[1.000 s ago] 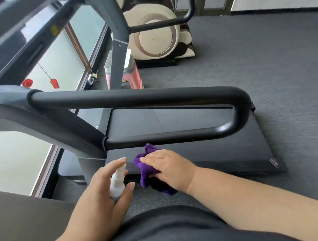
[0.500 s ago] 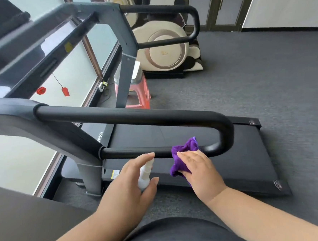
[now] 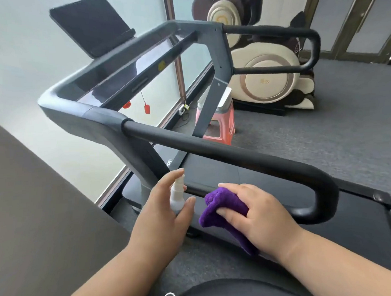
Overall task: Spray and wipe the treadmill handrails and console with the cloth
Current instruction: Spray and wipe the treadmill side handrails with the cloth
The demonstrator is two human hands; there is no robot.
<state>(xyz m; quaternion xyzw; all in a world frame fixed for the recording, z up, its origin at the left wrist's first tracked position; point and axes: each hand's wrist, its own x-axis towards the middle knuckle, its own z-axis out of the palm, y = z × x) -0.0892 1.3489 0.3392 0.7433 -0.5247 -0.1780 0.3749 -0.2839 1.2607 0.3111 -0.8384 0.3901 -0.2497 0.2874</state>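
Observation:
A dark grey treadmill fills the view. Its near handrail loops round at the right and runs back as a lower bar. My right hand holds a purple cloth against that lower bar, thumb over the cloth. My left hand grips a small white spray bottle, index finger on its nozzle, just left of the cloth. The glossy console lies across the top with a tilted black screen above it. The far handrail loops at the upper right.
The black running belt lies under the rail. A pink stool and a cream massage chair stand beyond the treadmill on grey carpet. Glass panels run along the left. A red safety key hangs from the console.
My view has lifted, bringing the console and screen into sight. My right hand has slid the cloth along the lower bar. My left hand keeps the bottle beside it.

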